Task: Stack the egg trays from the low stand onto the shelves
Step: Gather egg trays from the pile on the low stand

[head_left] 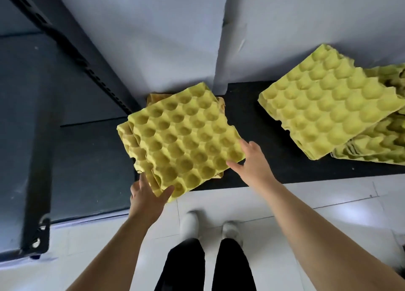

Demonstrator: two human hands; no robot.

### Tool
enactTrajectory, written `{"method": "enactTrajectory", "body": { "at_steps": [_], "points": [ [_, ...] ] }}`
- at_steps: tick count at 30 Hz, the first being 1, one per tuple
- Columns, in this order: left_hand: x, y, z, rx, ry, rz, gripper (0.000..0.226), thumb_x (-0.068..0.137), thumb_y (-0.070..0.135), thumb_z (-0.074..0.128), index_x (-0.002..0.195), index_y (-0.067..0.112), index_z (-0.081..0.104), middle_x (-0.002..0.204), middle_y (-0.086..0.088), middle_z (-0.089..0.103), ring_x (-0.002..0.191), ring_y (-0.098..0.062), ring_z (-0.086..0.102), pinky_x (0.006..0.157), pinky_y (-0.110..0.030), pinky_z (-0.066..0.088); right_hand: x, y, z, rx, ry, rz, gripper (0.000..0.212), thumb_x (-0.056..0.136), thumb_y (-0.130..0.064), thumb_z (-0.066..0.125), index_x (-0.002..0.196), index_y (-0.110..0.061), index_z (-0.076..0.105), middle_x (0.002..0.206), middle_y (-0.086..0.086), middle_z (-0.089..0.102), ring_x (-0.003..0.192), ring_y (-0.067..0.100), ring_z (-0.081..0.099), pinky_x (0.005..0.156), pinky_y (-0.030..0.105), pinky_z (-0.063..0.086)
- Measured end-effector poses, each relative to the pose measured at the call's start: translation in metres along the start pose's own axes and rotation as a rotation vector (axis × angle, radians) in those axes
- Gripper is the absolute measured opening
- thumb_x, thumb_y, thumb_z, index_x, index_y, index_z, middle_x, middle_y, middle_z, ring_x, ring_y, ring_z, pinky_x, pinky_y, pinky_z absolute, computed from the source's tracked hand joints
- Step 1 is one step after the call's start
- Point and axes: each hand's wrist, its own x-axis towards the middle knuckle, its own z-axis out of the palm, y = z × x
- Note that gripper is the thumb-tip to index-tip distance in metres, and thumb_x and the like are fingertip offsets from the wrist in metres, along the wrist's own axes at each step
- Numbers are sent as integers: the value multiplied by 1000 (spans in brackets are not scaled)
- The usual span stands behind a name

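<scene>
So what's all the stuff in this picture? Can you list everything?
Yellow-green moulded pulp egg trays: one small pile, yellow-green, left end of the stand, between the hands.
More egg trays: one untidy heap, yellow-green, right end of the stand.
Black low stand: one, black, against the wall.
Dark metal shelf unit: one, dark grey, far left.
Tiled floor: white, bottom.
Wall: pale grey, behind.
Shoes: two, white, on the floor.
Trousers: black, bottom middle.
Left hand: thumb on the pile's near corner.
Right hand: fingertips touching the pile's right edge.
</scene>
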Motion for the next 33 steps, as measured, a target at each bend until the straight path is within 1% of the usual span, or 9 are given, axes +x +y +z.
{"method": "enactTrajectory", "body": {
  "at_steps": [3,6,9,14,19,24,27,30,33],
  "points": [
    [19,-6,20,-84,21,-66,103,79,54,71,154,31,4,151,-15,22,130,-40,37,99,-55,42,30,16,17,44,-67,59,91,81,-47,70,150,-41,12,155,15,14,140,32,26,110,47,34],
    [32,-10,37,-186,76,-77,108,77,50,76,153,34,0,149,-18,29,131,-34,34,97,-52,39,49,27,29,90,-98,57,100,74,-49,75,148,-46,7,149,12,28,136,31,32,108,50,36],
    [36,-9,46,-228,113,-96,115,75,52,77,153,34,-5,148,-22,27,129,-36,36,97,-53,43,57,36,35,158,-103,26,109,68,-43,82,147,-46,8,142,4,40,133,27,34,108,50,35],
    [26,-7,42,-280,178,-73,116,73,48,81,153,37,-3,146,-21,25,130,-34,31,104,-56,37,51,36,36,241,-98,-1,110,63,-37,85,144,-50,12,139,-5,45,128,18,43,107,43,38],
    [2,6,13,-337,203,-2,107,76,43,80,153,38,6,145,-18,26,99,-19,34,89,-36,40,38,19,15,398,-100,2,104,66,-27,86,144,-48,20,135,-18,48,120,7,47,94,27,39],
    [-30,28,-14,-351,161,47,111,72,51,79,152,44,3,146,-13,22,114,-27,42,96,-41,40,2,3,-23,452,-40,21,102,67,-25,86,145,-41,22,127,-17,51,111,2,51,89,22,37],
    [-52,41,-26,-332,122,81,120,63,55,83,150,49,1,145,-11,22,120,-33,47,96,-42,43,-30,-4,-51,451,17,28,100,68,-27,86,144,-40,23,123,-18,50,98,-12,46,89,23,34],
    [-80,55,-38,-318,94,122,128,57,54,87,150,50,0,148,-8,19,123,-32,46,97,-42,43,-58,-9,-79,420,67,23,96,69,-30,85,143,-39,25,120,-16,47,103,2,43,89,24,33],
    [-114,68,-51,-358,95,188,129,58,44,91,151,48,0,149,-8,21,134,-26,35,103,-40,36,-93,-15,-102,385,131,2,93,69,-33,85,141,-40,25,123,-14,47,109,5,42,90,25,35]
  ]
}}
